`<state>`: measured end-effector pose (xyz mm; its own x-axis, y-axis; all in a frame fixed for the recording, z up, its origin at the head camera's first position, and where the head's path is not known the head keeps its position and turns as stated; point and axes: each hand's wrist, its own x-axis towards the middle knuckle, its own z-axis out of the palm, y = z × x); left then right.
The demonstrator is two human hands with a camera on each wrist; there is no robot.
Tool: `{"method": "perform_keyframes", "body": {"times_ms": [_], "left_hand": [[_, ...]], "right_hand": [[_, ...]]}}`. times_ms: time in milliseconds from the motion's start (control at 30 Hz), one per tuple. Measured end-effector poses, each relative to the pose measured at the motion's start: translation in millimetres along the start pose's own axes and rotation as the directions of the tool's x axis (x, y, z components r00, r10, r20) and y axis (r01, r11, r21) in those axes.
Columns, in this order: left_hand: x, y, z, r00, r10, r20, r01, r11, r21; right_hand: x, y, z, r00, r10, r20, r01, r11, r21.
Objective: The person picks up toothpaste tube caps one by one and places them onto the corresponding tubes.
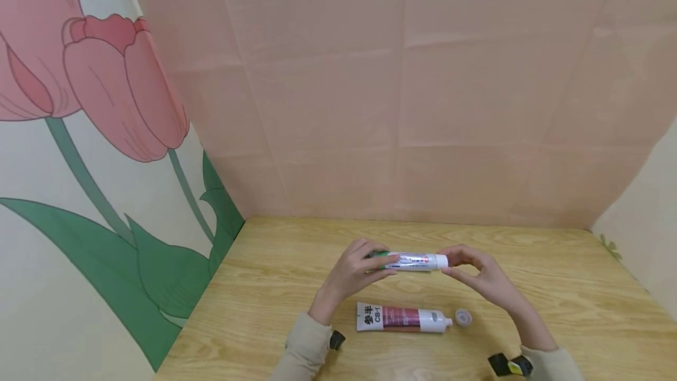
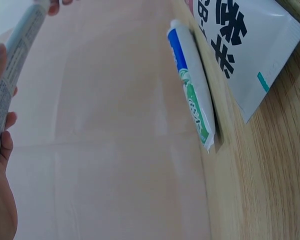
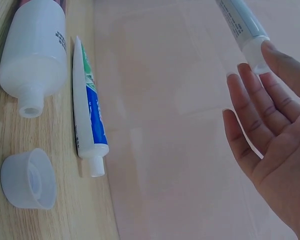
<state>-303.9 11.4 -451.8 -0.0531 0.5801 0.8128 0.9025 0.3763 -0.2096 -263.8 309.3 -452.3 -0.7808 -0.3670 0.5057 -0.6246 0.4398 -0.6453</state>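
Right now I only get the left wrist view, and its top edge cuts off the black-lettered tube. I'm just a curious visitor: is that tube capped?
Observer: No, the head view shows the black-lettered tube with its nozzle bare.
Operator: Oh! And whose fingertips peek in at the top of my picture?
Observer: Those belong to the right hand; the right wrist view shows its thumb against the white cap of the held tube.

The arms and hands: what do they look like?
They're human: the left hand and right hand are ungloved. Both sleeves are light beige, each with a small black piece beside its cuff; the right one shows a yellow mark.
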Motion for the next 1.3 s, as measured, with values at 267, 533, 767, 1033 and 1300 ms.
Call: {"method": "perform_keyframes", "body": {"times_ms": [267, 533, 767, 1033, 1300], "left_hand": [[-0.3, 0.7, -0.5, 1.0, -0.002, 0.008, 0.002, 1.0, 0.001], [-2.0, 1.9, -1.0, 0.998, -0.045, 0.046, 0.046, 0.999, -0.016], [-3.1, 2.3, 0.0, 0.996, -0.056, 0.064, 0.058, 0.998, -0.033], [-4.8, 2.3, 1.7, 0.991, -0.084, 0.103, 0.092, 0.993, -0.069], [-5.7, 3.8, 0.8, 0.982, -0.098, 0.161, 0.117, 0.987, -0.113]], "right_hand": [[0.0, 1.0, 0.5, 1.0, -0.015, -0.005, 0.016, 1.0, 0.015], [-0.3, 2.3, 0.5, 0.999, -0.037, 0.03, 0.036, 0.999, 0.027], [-1.1, 0.3, -1.2, 0.999, -0.036, 0.029, 0.036, 0.999, -0.013], [-1.0, 3.4, -1.0, 0.999, -0.041, 0.032, 0.042, 0.999, -0.025], [-2.5, 12.6, 0.0, 0.999, -0.031, 0.041, 0.032, 0.999, -0.04]]}}
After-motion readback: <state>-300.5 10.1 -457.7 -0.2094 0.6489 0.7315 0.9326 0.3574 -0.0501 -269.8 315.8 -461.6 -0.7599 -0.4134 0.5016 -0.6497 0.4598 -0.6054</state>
